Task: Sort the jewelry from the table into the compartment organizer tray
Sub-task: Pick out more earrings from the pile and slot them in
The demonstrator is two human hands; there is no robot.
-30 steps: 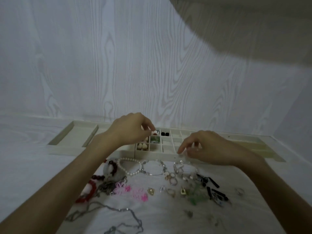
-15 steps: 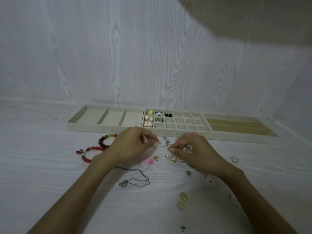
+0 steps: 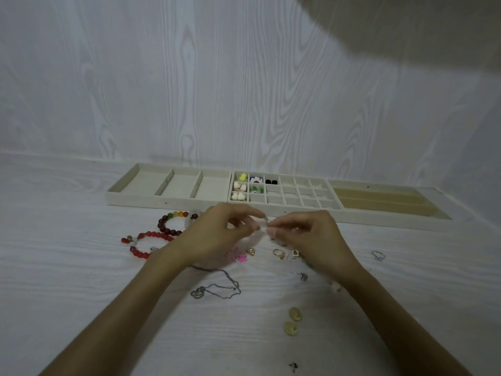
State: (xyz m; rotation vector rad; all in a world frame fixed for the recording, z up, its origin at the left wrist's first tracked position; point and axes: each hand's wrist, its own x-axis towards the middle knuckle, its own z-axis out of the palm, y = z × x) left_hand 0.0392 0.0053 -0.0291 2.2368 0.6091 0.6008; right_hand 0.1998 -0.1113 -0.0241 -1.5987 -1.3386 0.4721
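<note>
Both hands have drawn back from the tray [image 3: 168, 203] and now meet at mid-frame, just below its front rim. A second ago the left hand [image 3: 217, 234] was over the small compartments and the right hand [image 3: 309, 237] hovered at the rim; half a second ago they were already down over the pile. Now the fingertips of both hands pinch one small silvery piece [image 3: 266, 220] between them, lifted a little off the table [image 3: 67, 294]. What kind of piece it is cannot be told; it is too small.

That suggests one drop into the tray is done and a new pick is under way, perhaps with a clasp or tangle being worked.

The tray lies across the middle of the frame. Only the left columns of its small grid hold pieces; the wide left bins look bare. Much stays unsorted: red bead bracelets [image 3: 151, 240] at centre left, a chain [image 3: 217, 287] below the hands, rings [image 3: 279, 253] and a lone ring [image 3: 378, 255] at right, two pale shells [image 3: 292, 320] lower down.
</note>
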